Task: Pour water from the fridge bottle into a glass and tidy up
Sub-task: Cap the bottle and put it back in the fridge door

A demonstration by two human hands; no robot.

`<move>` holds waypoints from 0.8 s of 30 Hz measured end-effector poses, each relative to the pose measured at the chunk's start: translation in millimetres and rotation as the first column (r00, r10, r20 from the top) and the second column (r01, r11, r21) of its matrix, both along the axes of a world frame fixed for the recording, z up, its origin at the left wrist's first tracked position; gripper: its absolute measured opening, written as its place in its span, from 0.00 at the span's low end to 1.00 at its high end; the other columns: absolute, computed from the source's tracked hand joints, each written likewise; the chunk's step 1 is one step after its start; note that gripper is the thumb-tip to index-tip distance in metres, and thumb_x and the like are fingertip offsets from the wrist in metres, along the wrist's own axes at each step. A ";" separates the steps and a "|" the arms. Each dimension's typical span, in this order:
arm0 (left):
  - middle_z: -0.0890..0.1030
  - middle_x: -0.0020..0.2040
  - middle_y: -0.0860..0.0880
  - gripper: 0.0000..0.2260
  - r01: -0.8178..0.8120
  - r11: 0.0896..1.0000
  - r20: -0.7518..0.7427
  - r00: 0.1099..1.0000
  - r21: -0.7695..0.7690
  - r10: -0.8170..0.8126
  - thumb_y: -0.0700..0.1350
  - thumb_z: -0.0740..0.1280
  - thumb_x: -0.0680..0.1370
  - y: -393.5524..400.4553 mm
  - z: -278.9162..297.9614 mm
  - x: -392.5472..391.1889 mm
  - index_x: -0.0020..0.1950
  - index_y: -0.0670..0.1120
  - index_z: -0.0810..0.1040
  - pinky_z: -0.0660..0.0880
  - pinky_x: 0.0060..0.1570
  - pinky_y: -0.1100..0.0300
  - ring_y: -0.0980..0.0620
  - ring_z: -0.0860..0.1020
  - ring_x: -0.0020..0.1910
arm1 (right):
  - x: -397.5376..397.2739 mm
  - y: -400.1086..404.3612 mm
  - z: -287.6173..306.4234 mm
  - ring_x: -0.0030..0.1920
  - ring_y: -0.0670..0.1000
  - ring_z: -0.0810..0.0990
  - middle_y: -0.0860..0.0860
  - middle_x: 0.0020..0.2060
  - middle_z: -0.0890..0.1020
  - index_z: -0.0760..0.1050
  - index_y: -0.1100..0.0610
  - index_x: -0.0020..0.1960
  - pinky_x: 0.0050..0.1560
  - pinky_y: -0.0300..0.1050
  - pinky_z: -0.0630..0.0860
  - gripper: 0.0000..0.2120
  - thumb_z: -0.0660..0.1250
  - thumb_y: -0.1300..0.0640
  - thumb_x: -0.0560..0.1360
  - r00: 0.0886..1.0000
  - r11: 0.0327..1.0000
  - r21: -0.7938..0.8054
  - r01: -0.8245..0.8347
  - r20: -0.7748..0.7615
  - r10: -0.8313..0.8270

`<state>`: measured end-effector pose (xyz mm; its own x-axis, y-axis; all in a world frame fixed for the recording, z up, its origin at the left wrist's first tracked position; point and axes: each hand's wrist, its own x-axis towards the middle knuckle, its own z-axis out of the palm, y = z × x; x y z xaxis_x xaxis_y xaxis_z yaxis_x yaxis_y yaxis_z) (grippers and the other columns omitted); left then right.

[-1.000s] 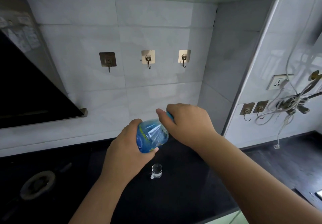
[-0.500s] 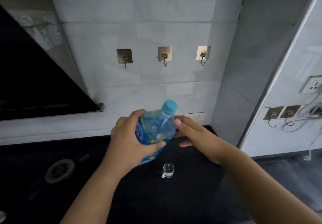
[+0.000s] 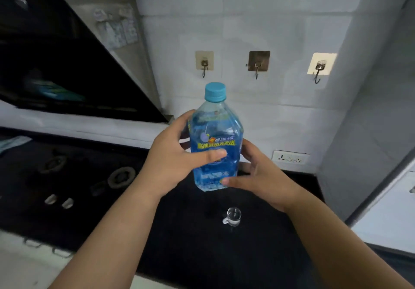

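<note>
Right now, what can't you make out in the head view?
- Water level in the glass: too small and clear.
- Small print on the bottle label: blurred, partly under the left hand.
- Bottle base: hidden behind the right hand.
- Stove knobs: dark, blurred.

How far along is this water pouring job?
Early or late, unclear: the bottle is out of the fridge, cap on. In hand: the left hand grips it upright, the right hand holds its base. The small glass looks clear; whether it holds water is unclear. Tidying remains.
</note>
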<state>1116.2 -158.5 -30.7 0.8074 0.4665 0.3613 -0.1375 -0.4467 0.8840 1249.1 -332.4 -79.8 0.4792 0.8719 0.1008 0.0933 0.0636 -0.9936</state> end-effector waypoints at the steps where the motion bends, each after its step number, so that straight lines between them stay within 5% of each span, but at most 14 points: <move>1: 0.86 0.60 0.53 0.34 -0.026 1.000 0.003 1.000 -0.007 0.026 0.47 0.85 0.66 -4.4 1.4 -0.5 0.69 0.58 0.78 0.81 0.62 0.44 0.50 0.84 0.61 | 3.7 -0.5 -0.2 0.66 0.52 0.81 0.39 0.71 0.75 0.66 0.45 0.77 0.64 0.58 0.80 0.39 0.77 0.68 0.73 1.000 1.000 0.001 -0.024 -0.009 0.024; 8: 0.85 0.62 0.52 0.37 -0.206 0.978 0.007 0.979 -0.018 0.206 0.44 0.84 0.67 -43.8 -1.3 -21.2 0.73 0.52 0.75 0.81 0.61 0.47 0.52 0.84 0.62 | 16.6 -6.8 -10.9 0.64 0.55 0.83 0.44 0.71 0.76 0.67 0.47 0.77 0.65 0.59 0.79 0.35 0.76 0.65 0.75 0.977 0.978 0.021 -0.209 -0.042 0.210; 17: 0.85 0.62 0.56 0.37 -0.453 0.892 -0.143 0.882 0.009 0.449 0.48 0.84 0.68 -87.2 -29.5 -77.7 0.73 0.57 0.73 0.80 0.63 0.48 0.55 0.84 0.61 | -9.8 -0.1 -41.6 0.63 0.52 0.83 0.46 0.68 0.80 0.70 0.47 0.75 0.64 0.54 0.80 0.36 0.76 0.69 0.73 0.893 0.898 -0.019 -0.440 -0.111 0.435; 24: 0.85 0.58 0.61 0.39 -0.669 0.744 -0.196 0.729 0.001 0.656 0.48 0.84 0.65 -117.5 -40.5 -155.0 0.74 0.56 0.73 0.79 0.51 0.70 0.62 0.84 0.56 | -75.4 22.5 -59.0 0.63 0.52 0.83 0.42 0.70 0.77 0.70 0.45 0.76 0.65 0.59 0.79 0.38 0.77 0.69 0.72 0.776 0.776 -0.075 -0.626 -0.160 0.610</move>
